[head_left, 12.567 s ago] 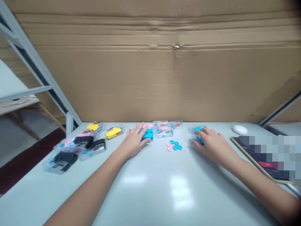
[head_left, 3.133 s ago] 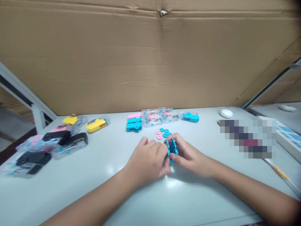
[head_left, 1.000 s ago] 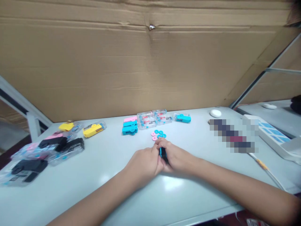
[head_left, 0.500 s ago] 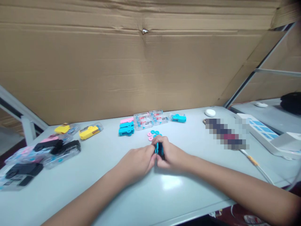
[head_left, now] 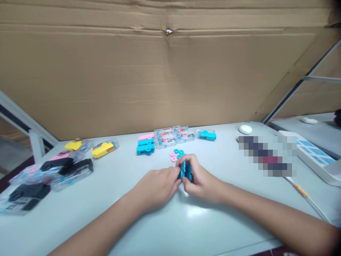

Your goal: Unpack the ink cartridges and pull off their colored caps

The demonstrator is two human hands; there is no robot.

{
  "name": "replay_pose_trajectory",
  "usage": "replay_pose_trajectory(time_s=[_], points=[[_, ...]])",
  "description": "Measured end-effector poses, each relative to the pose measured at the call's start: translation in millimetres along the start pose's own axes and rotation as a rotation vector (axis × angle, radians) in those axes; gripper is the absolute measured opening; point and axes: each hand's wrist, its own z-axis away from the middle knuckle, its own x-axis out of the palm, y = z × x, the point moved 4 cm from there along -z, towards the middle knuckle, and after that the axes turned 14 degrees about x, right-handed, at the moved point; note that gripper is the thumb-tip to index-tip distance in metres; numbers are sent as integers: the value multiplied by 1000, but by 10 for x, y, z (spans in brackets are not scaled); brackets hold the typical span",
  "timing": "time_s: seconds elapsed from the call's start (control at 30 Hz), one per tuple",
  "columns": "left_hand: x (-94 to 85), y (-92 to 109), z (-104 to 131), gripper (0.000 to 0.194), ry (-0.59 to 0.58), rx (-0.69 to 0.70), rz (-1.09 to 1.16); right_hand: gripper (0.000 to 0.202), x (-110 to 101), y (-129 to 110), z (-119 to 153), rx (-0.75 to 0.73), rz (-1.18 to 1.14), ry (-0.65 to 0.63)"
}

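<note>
Both hands meet at the middle of the table around a small blue plastic casing (head_left: 189, 171) with a dark gap inside. My left hand (head_left: 160, 186) pinches its left side between thumb and fingers. Wrapped round the other side is my right hand (head_left: 202, 179), its forefinger over the top and its thumb below. Fingers hide much of the casing. Just beyond it lie several small pink rings (head_left: 173, 159) and blue rings (head_left: 181, 152). Farther back are blue plastic cases (head_left: 145, 149) below a pink case (head_left: 146, 136), beside several clear cases (head_left: 165, 141).
Yellow (head_left: 102, 150) and black cases (head_left: 80, 170) in clear packaging lie at the left. Another blue case (head_left: 207, 135), a white rounded object (head_left: 245, 129), a blurred-out item with a cable (head_left: 302, 191), and a white tray (head_left: 329, 174) are on the right. Cardboard (head_left: 133, 81) walls the back.
The casing has turned in my fingers, so more of its blue inside shows. My hands keep hold of it. The whole view has shifted a little, moving the table items rightward in the picture.
</note>
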Motion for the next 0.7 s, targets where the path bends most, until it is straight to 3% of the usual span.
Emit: replay_pose_trajectory(time_s=[0.2,0.33,0.7], points=[[46,5,-31,17,-34,-2,-95,44,0,-31,-9,1,-13,-9],[82,35,-79,15,-93,-86,-164,37,19,-82,-7,65,-8,-30],[62,84,-122,26,-137,-165,-102,31,0,-224,6,198,-69,-55]])
